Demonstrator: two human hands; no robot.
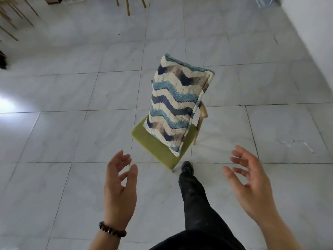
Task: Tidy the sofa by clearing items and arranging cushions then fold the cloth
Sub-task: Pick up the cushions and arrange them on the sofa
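Cushion (177, 105) leans upright on the chair (158, 145) at 12 o'clock. Left hand (119, 188) and right hand (252, 183): each grip spread, empty.

Indoor room, looks like a home living or dining space. Floor (72, 87) of large pale glossy marble-look tiles with thin dark joints, glare patch at left edge; plain white wall (313, 24) at upper right. Furniture is domestic: small wooden chair (155, 143) with green padded seat carrying a wavy blue-and-cream cushion (177, 105) propped against its back, thin yellow furniture legs (128, 6) at top, more slender legs (16, 17) top left.
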